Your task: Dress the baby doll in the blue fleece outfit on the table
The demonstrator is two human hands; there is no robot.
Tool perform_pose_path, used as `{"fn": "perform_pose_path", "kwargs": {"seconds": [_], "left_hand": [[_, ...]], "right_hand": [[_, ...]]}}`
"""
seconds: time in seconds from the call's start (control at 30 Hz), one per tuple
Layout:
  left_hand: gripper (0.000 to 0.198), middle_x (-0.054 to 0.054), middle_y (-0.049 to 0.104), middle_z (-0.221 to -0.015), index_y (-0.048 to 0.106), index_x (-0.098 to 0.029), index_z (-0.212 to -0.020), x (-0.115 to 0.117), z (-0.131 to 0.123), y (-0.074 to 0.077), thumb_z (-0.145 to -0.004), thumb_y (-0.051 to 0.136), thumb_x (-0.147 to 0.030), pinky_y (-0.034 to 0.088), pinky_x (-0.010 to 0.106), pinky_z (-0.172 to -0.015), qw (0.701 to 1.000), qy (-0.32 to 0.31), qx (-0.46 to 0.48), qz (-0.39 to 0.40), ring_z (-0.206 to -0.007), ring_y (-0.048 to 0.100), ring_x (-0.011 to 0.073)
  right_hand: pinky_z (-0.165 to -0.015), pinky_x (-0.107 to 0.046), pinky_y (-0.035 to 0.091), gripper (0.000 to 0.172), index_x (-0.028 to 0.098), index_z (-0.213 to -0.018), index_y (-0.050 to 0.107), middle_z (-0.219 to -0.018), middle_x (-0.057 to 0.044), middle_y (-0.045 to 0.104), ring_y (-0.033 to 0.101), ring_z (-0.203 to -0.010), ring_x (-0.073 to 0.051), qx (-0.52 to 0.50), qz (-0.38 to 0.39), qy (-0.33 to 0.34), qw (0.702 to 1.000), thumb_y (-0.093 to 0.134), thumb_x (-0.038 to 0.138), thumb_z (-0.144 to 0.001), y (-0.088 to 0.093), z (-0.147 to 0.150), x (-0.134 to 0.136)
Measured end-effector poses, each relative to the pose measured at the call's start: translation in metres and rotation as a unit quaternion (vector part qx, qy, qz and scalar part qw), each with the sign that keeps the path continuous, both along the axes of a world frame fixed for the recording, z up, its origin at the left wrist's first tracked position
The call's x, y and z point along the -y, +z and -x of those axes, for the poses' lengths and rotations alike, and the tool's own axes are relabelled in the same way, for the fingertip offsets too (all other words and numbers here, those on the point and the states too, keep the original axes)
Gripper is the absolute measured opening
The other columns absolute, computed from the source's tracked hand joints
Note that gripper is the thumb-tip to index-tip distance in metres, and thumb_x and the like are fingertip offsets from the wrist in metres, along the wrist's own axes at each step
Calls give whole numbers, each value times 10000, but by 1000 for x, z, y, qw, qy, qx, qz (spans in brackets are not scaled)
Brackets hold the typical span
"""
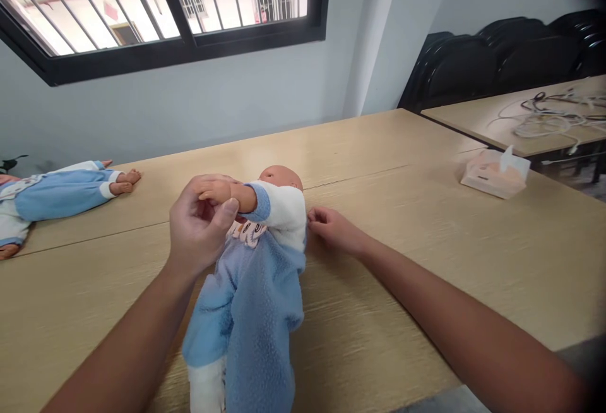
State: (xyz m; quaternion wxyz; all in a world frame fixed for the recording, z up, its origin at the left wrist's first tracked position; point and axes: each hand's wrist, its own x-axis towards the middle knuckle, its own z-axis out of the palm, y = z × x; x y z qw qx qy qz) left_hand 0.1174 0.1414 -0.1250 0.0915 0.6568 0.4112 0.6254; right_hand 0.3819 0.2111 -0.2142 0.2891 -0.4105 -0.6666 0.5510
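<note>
A baby doll (pixel 265 280) in a blue and white fleece outfit lies on the wooden table in front of me, its head away from me and its body turned partly onto its side. My left hand (pixel 196 223) is closed round the doll's forearm and hand, holding the arm across its chest. On the doll's other side, my right hand (pixel 334 228) rests by its back with the fingers curled together at the white fleece. Whatever those fingertips pinch, if anything, is too small to make out. The doll's face is mostly hidden behind its raised sleeve.
A second doll (pixel 66 193) in similar clothes lies at the table's left. A tissue box (pixel 495 174) stands on the right. Tangled cables (pixel 552 116) lie on another table (pixel 502 107), with stacked black chairs (pixel 511 56) behind. A barred window (pixel 189 40) is in the wall.
</note>
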Motion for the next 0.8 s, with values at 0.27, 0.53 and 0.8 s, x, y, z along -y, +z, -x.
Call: {"fn": "perform_pose_path", "kwargs": {"seconds": [0.27,0.53,0.8], "left_hand": [[306,67,710,-1004,655,-213,-994,5,-6,2,-888,725,-492,629,376,-784,1000,4,-14,8,-943,706,227],[301,56,707,-965,655,-221,-979,2,-5,0,-888,715,-501,620,392,-817,1000,0,-13,-7,-941,698,231],[300,65,734,-1037,661,-205,-1052,8,-23,-4,-832,789,-365,588,367,-865,991,-53,-126,-4,-985,705,225]], "right_hand": [[-556,-264,295,336,182,-825,680,-671,21,535,397,-592,-111,-55,-123,182,974,695,510,-899,30,2,38],[-593,-265,309,373,198,-799,557,-701,37,444,385,-645,-123,-49,-94,129,986,634,532,-946,17,-8,16],[-663,-312,446,420,198,-1020,694,-827,-37,652,554,-736,-196,-18,-45,95,994,621,601,-924,6,-2,12]]}}
